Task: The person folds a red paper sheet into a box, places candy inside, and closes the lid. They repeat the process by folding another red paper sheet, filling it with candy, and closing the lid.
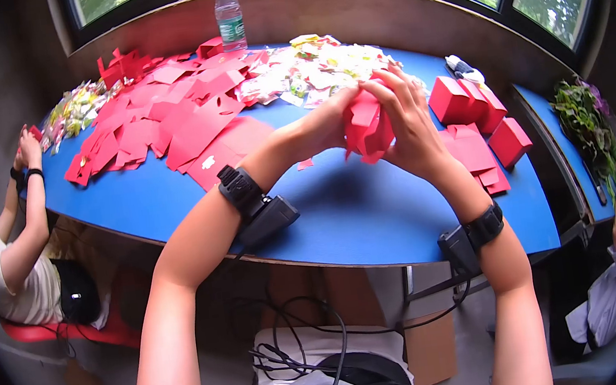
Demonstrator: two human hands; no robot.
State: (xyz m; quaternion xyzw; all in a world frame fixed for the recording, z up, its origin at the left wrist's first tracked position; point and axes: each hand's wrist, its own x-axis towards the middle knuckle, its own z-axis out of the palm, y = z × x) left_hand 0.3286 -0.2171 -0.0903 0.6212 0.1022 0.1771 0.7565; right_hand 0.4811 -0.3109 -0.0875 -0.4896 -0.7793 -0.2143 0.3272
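Note:
Between my two hands, raised over the blue table [326, 213], is a red paper box [368, 127] with loose flaps hanging at its lower end. My left hand [322, 119] grips its left side, the fingers partly hidden behind it. Curved over its top and right side are the fingers of my right hand [410, 114]. Just beyond the hands lies a heap of wrapped candies [309, 73]. Flat red paper sheets [196, 129] are piled to the left. On the right stand several folded red boxes [470, 102], with flat red pieces [470, 153] in front of them.
A water bottle [229, 17] stands at the back near the window. Another candy pile [79, 111] lies far left, by a co-worker's hands [29, 147]. Black cables [294, 333] hang over my lap. At right, a second table holds leafy plants [583, 116], with another person beside it.

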